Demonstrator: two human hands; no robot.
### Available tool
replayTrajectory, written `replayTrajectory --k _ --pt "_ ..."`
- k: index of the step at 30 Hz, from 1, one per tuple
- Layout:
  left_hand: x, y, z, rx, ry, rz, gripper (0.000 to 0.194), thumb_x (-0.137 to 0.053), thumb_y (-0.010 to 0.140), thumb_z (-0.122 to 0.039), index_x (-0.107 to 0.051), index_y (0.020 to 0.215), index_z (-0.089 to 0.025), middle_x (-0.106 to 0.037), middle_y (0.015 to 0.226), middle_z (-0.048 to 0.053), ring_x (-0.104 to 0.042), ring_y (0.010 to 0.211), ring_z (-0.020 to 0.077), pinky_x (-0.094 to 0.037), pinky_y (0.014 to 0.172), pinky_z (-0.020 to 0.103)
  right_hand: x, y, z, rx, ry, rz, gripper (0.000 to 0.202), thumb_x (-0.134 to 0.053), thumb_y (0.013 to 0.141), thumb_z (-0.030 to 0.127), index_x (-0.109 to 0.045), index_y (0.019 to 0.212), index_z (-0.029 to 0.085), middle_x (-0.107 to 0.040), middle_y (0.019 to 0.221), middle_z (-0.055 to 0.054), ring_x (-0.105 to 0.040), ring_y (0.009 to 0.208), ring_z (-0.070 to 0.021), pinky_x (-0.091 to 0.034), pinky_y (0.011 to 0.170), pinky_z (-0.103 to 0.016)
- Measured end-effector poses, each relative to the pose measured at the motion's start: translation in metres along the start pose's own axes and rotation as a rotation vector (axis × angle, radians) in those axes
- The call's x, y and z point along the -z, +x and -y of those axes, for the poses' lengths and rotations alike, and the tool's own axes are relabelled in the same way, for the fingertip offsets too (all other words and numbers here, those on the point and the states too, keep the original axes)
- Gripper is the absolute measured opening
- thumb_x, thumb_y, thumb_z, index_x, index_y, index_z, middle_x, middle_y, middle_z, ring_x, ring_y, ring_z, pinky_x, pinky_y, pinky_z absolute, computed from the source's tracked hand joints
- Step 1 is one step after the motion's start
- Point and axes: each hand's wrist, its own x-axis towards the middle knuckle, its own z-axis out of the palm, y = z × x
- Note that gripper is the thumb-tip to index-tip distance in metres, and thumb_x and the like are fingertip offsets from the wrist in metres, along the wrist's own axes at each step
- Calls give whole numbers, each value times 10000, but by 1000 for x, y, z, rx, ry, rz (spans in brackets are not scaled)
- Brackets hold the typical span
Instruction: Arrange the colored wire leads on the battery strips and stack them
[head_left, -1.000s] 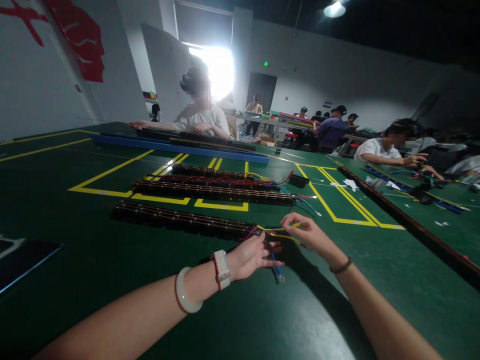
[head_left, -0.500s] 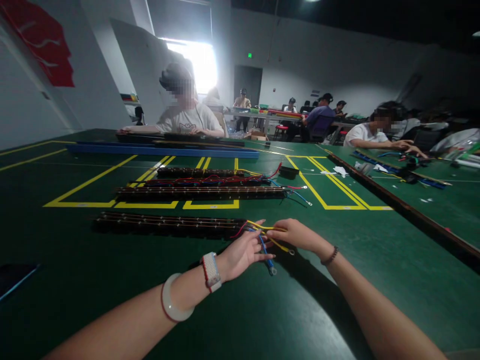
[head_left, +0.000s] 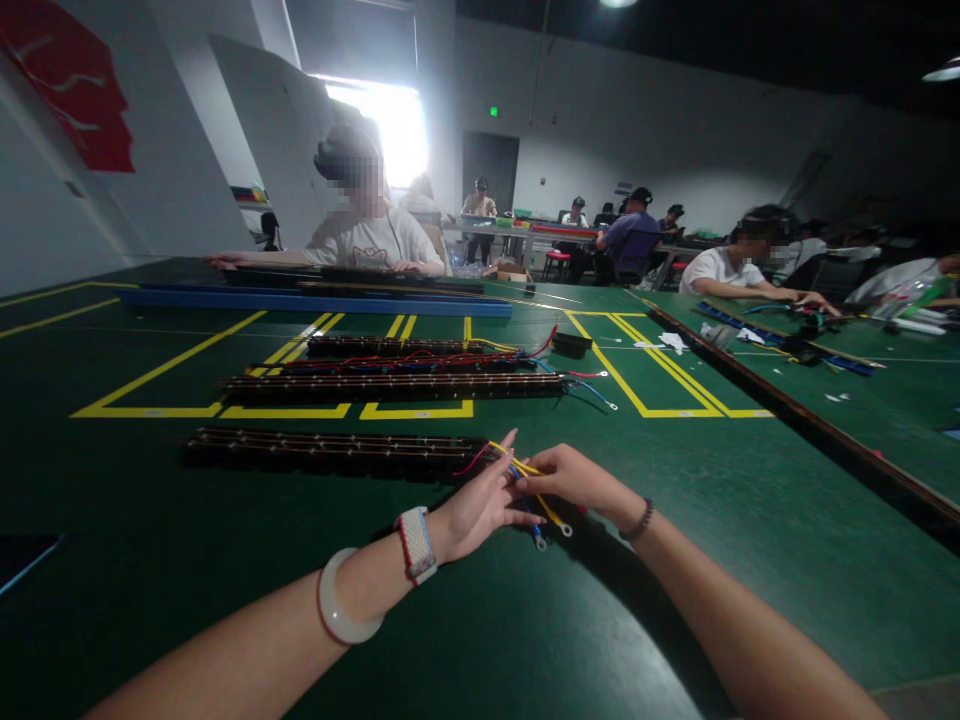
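A long black rail-like strip [head_left: 337, 452] with copper-coloured lines lies crosswise in front of me, its wire end toward my hands. My left hand [head_left: 476, 508] is at that end, its fingers around the wires; blue wires [head_left: 535, 525] run between the fingers and end in a ring terminal [head_left: 541, 544]. My right hand [head_left: 581, 480] pinches the yellow wires [head_left: 553, 515], whose ring terminal [head_left: 566, 531] hangs below the fingers. A thin red wire [head_left: 471, 462] curves loose by the strip's end. The fingertips of both hands meet and partly hide the wires.
Similar strips [head_left: 405, 385] with red and blue leads lie beyond, over yellow tape lines on the green table [head_left: 300, 560]. Past them is a blue channel [head_left: 322, 302]. A long dark rail [head_left: 750, 390] slants along the right. A co-worker [head_left: 367, 235] sits opposite; another [head_left: 750, 262] works at right.
My right hand has shifted slightly down and left, closer to my left hand. The yellow wires' ring terminal has moved down and left, close beside the blue wires' terminal. The strip stays put.
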Motion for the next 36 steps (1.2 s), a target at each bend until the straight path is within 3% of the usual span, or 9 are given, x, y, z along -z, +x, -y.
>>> replayTrajectory --k 2,6,11,15,22,28,32,36 --pt "1 1 2 -12 7 -2 512 -454 901 -350 -300 1389 -327 -500 1215 105 -545 1016 204 -494 815 404 0 0 2 -4 -19 -39 236 -555 788 349 -629 744 130 -550 592 23 -441 501 -80 -316 462 -194" --pt "3 3 6 -28 2 15 241 -459 900 -270 -560 1082 -148 -579 1083 123 -553 1016 209 -464 886 429 1 -2 7 37 -133 -196 232 -501 825 314 -613 722 139 -590 632 7 -495 550 -95 -315 485 -196" --pt "1 4 6 6 -73 -11 159 -448 904 -207 -586 933 -132 -623 969 101 -587 940 169 -424 943 396 -9 -5 14 67 -605 -353 206 -466 850 221 -636 741 176 -644 691 -22 -541 605 -118 -306 542 -226" --pt "2 5 7 -35 -126 -32 136 -459 907 -201 -580 889 -141 -624 934 71 -593 905 148 -437 923 363 -22 -5 18 133 -991 -382 142 -508 839 156 -637 782 169 -653 722 -61 -566 691 -171 -335 630 -272" --pt "8 12 11 -43 -172 -148 148 -501 896 -250 -574 830 -140 -624 866 43 -594 801 113 -472 804 260 -47 -3 23 344 -1276 -411 227 -466 815 20 -626 967 75 -641 795 -122 -536 714 -219 -356 648 -341" --pt "7 14 11 -46 -224 -208 196 -484 900 -201 -555 733 -127 -597 745 28 -582 708 97 -471 805 257 -44 -6 25 422 -1264 -380 206 -470 845 65 -641 957 91 -617 777 -96 -509 715 -201 -355 671 -341" --pt "8 13 13 -79 -199 -184 172 -495 891 -189 -580 758 -121 -618 745 43 -600 711 118 -470 826 303 -20 -13 31 395 -943 -392 237 -448 921 264 -663 865 180 -620 847 -61 -519 801 -171 -347 729 -320" --pt "11 14 13 -46 -195 -144 208 -449 907 -176 -599 783 -104 -653 800 84 -626 778 149 -462 865 336 0 -19 32 351 -735 -408 322 -455 919 386 -657 761 192 -609 803 -40 -512 775 -150 -325 707 -297"
